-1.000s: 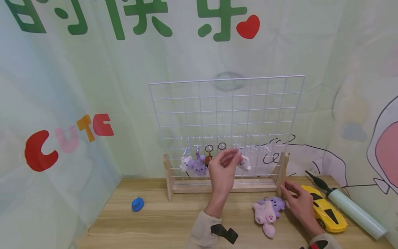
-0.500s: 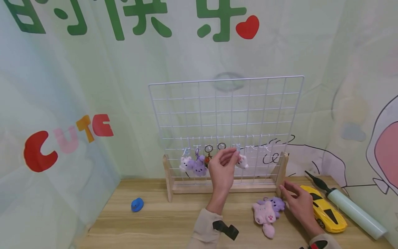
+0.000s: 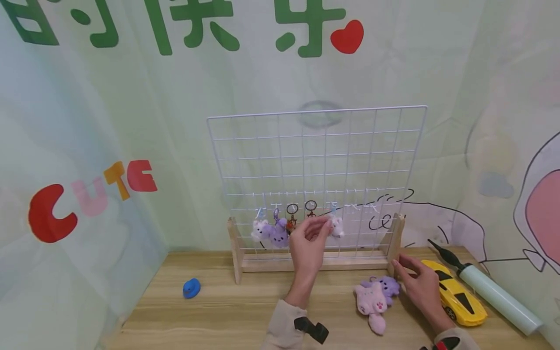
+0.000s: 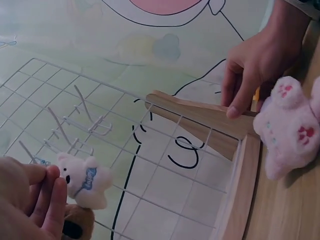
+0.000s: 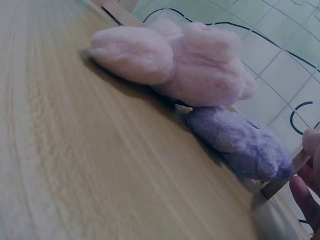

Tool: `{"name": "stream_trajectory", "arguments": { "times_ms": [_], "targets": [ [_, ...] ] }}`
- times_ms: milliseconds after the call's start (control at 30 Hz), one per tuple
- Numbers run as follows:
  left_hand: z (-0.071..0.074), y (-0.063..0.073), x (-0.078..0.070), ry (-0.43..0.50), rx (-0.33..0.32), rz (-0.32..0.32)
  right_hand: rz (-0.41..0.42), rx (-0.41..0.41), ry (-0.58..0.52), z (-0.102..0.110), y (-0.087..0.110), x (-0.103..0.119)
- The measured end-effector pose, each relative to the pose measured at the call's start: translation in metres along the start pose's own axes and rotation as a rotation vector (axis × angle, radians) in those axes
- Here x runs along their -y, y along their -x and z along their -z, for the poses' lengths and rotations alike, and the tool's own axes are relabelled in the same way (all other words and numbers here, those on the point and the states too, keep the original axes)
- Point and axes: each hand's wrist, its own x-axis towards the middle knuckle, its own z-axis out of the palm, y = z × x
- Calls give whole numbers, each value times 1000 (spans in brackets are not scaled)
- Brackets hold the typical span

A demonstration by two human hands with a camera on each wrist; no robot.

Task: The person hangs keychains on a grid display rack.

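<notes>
My left hand (image 3: 307, 243) is at the lower part of the white wire grid rack (image 3: 367, 160), its fingertips beside a white bear keychain (image 4: 86, 180). That bear hangs by a blue clasp from a hook, and the clasp shows above my fingers in the head view. My right hand (image 3: 421, 287) grips the right wooden post (image 3: 395, 243) of the rack's stand, thumb on one side and fingers on the other. Close to it on the table lie a pink plush keychain (image 3: 371, 299) and a purple plush keychain (image 3: 389, 288), touching each other.
Left on the rack hang another white bear (image 3: 260, 230), a purple plush (image 3: 279, 234) and brown keychains (image 3: 291, 223), partly covered by my left hand. A blue toy duck (image 3: 191, 288) sits at left. A yellow toy car (image 3: 459, 296) and a pump (image 3: 500, 299) lie at right.
My left hand has come down a little from the hook, leaving the white bear's clasp in sight above it. The bear has shifted slightly left. My right hand keeps its place.
</notes>
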Motion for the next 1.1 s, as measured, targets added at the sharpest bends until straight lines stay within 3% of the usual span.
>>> {"name": "stream_trajectory", "arguments": {
  "times_ms": [133,333,533,667,767,900,1100],
  "targets": [
    [1,13,15,-19,62,4,3,-3,6,1,0,-1],
    [-6,35,39,-55,212,50,-4,-3,18,2,-1,-1],
    [-15,53,56,-180,353,100,-18,13,17,1,0,0],
    [-20,62,63,-288,487,98,-12,11,14,0,0,0],
    [-25,68,66,-402,565,60,-7,10,11,0,-1,0],
    [-28,72,68,-533,612,31,-12,5,6,-1,-1,0],
    [-26,75,71,-591,709,46,-17,1,3,-1,-1,-2]
  ]
}}
